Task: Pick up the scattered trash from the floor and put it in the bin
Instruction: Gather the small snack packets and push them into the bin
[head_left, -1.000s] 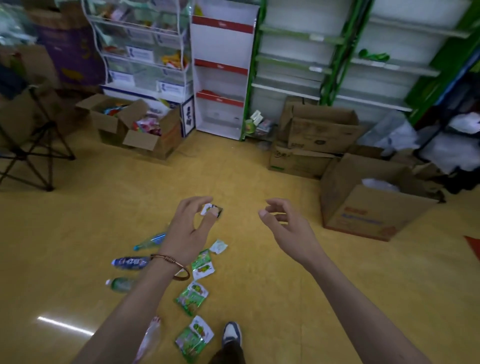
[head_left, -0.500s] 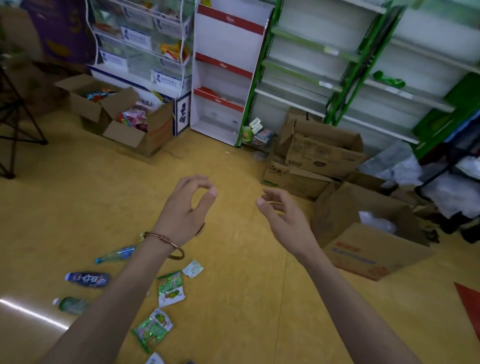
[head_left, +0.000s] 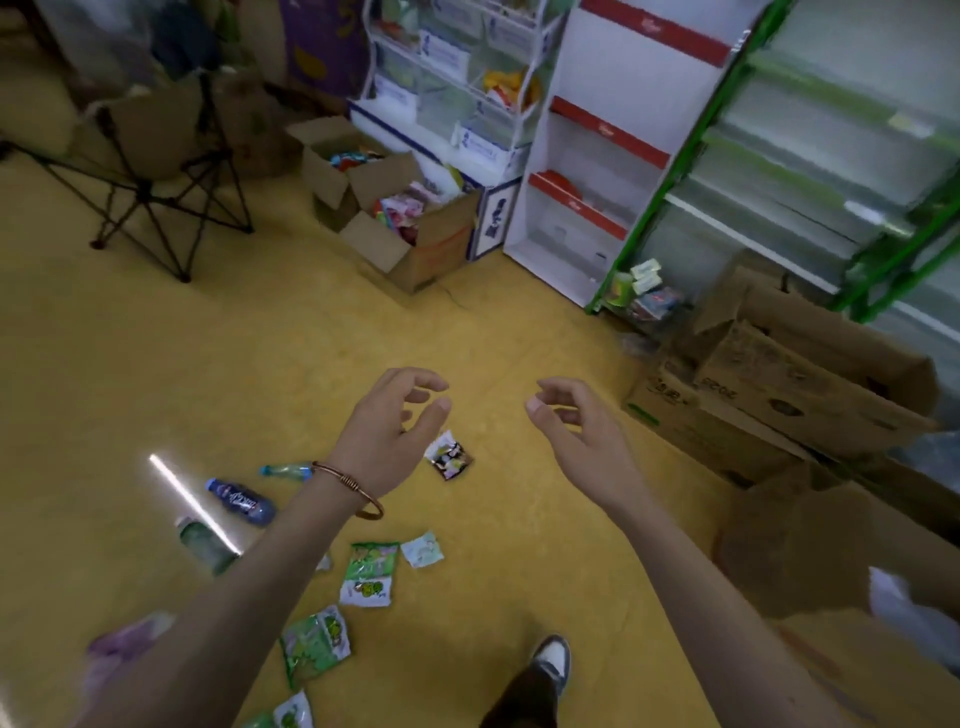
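Gone from the pinch of the left hand (head_left: 384, 431) since a second ago: small dark wrapper (head_left: 448, 457), now just below the fingertips against the floor (head_left: 260, 364); airborne or landed, cannot tell.

Head view: left hand loosely curled, holding nothing; right hand (head_left: 576, 436) half open, likewise empty. Green packets (head_left: 369, 574) and bottles (head_left: 241, 501) on the floor. Cardboard box (head_left: 800, 545), judged the bin, well to the right; wrapper not in it. Probably needs picking up again.
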